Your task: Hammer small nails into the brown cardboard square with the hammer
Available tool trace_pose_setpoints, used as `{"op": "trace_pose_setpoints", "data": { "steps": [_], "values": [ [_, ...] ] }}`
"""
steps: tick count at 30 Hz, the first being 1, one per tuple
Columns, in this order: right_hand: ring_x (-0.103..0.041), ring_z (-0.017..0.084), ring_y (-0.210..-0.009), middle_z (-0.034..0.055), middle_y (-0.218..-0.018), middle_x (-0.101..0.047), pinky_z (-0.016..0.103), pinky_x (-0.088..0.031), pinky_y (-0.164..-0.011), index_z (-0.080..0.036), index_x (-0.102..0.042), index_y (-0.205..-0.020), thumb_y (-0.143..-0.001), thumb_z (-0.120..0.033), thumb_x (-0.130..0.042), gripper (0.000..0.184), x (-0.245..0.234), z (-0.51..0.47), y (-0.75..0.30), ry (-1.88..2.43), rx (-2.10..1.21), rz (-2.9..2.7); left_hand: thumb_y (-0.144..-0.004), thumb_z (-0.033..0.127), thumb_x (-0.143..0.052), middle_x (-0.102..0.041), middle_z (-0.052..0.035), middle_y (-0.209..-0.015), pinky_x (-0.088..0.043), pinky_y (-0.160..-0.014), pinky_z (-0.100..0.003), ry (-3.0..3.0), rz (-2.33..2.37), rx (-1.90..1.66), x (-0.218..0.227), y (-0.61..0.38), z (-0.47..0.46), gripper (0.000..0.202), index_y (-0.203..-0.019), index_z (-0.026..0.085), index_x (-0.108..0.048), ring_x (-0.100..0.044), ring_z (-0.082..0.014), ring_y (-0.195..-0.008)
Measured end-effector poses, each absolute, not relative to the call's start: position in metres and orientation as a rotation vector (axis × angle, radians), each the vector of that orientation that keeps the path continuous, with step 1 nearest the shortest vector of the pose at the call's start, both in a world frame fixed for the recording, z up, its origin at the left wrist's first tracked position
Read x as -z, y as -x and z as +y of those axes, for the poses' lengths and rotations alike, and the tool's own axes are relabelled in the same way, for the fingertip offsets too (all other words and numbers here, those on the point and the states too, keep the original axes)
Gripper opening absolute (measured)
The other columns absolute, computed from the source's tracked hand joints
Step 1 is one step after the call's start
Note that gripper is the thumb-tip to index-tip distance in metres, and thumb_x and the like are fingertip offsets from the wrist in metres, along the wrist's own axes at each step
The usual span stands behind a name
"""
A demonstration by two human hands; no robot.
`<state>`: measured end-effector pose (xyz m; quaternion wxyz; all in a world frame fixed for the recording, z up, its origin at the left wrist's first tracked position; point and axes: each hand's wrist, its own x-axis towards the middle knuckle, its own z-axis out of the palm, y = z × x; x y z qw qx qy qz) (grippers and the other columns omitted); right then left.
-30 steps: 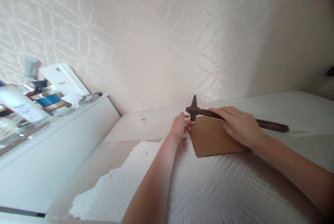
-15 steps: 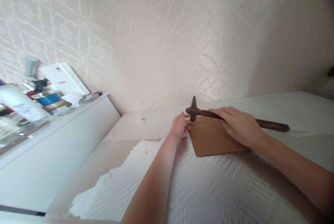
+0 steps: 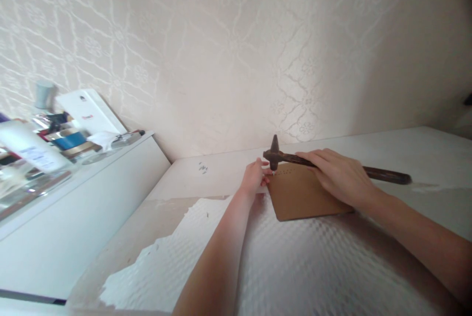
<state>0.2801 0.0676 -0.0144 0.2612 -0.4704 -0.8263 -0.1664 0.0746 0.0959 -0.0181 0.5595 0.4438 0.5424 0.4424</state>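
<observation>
The right hand [image 3: 337,178] has its fingers wrapped around the wooden handle of the hammer [image 3: 289,158], and the hammer's head stands just over the far left corner of the brown board [image 3: 308,198]. The board lies close to the wall, its far part toward the pale worktop [image 3: 224,166] and its near edge over the silvery quilted sheet [image 3: 295,252]. Directly beneath the hammer's head is a small pale piece [image 3: 273,173] (too tiny to name with confidence), beside a line of dark dots [image 3: 285,172] on the board. The left hand [image 3: 253,177] is at that same corner, its fingers bent around the spot; whether they pinch the small piece or merely rest beside it cannot be told.

The plainest danger is probably to those left fingers: they sit so near the hammer's head that a glancing blow, or a slight twist of the handle, could land on them. The small piece could also tip or skid if struck off its middle, since it offers so little to hit. The quilted sheet looks soft and uneven, so the board might rock or creep under a knock, spoiling the line of dots. The loose metal bits [image 3: 203,168] on the worktop, apart from the board, could scatter if the surface is jarred.
</observation>
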Motion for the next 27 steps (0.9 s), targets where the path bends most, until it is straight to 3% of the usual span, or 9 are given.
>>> {"op": "trace_pose_setpoints", "data": {
  "steps": [27],
  "values": [
    [-0.059, 0.021, -0.095, 0.0052, -0.110, -0.065, 0.031, -0.048, -0.067, -0.023, -0.055, -0.121, -0.082, -0.011, -0.041, 0.043, 0.0147, 0.0685, -0.2808, 1.252, 0.465, -2.258, -0.091, 0.040, -0.037, -0.062, -0.0062, -0.071, -0.029, -0.048, -0.020, -1.045, 1.280, -1.050, 0.0176, -0.0755, 0.0955, 0.035, -0.091, 0.013, -0.059, -0.040, -0.0078, -0.045]
  ]
}}
